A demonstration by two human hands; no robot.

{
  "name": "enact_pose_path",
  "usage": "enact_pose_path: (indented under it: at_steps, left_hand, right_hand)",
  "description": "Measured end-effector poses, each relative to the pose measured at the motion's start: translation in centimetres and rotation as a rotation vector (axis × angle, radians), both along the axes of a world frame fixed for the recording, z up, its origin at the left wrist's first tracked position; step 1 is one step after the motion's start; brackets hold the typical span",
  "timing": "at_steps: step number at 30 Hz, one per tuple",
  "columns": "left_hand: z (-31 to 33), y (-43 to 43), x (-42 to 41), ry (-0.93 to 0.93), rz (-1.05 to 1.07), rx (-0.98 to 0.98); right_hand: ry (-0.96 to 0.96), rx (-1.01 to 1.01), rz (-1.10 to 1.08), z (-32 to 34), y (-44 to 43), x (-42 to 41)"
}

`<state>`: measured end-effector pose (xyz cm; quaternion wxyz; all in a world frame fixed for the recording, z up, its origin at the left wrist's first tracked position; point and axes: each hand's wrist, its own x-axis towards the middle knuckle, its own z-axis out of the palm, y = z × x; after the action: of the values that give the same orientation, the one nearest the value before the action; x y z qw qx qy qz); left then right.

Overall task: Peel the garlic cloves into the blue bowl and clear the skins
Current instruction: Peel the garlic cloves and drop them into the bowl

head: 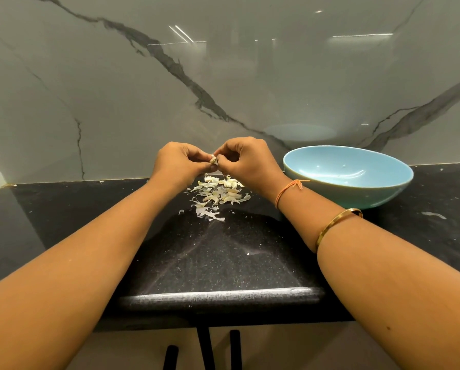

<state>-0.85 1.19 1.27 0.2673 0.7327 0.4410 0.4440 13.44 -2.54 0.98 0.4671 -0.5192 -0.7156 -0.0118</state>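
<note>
1. Two hands meet above the counter [223,257]: your left hand [179,162] and right hand [246,160] both pinch one clove [213,159] between curled fingertips.
2. You hold the clove in the air, directly over a pile [218,194] of skins and cloves lying on the counter.
3. The bowl [357,193] stands on the counter just right of your right wrist, close to the wall [116,89].
4. Your right forearm carries an orange thread [284,192] at the wrist and a gold bangle [335,225] further back.

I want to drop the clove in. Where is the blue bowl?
In the head view, the blue bowl sits on the black counter at the right, just beside the right hand pinching the garlic clove.
</note>
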Motion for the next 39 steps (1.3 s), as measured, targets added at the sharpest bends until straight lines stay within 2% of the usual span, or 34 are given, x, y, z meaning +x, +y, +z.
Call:
enact_pose_path:
  at_steps: [6,12,19,27,30,34,39]
  left_hand:
    - [-0.18,0.18,0.03,0.045,-0.016,0.012]
    - [-0.1,0.04,0.05,0.18,-0.016,0.11]
    - [-0.12,-0.01,0.24,0.086,-0.071,0.055]
    - [-0.05,0.16,0.28,-0.115,-0.087,0.021]
    - [-0.16,0.18,0.22,-0.11,-0.086,0.022]
    - [-0.34,0.44,0.22,-0.071,-0.071,-0.006]
    - [-0.25,0.2,0.25,-0.04,-0.084,-0.024]
  right_hand:
    - [-0.155,0.05,-0.033,-0.06,0.37,0.14]
    - [-0.302,0.043,-0.054,0.09,0.25,0.14]
    - [-0.133,-0.009,-0.1,0.16,0.31,0.16]
    - [-0.093,-0.139,-0.198,-0.03,0.38,0.37]
    - [-0.025,-0.131,-0.196,-0.1,0.33,0.32]
    - [-0.043,-0.114,-0.157,-0.16,0.62,0.45]
    - [0.032,0.019,-0.02,-0.15,0.31,0.23]
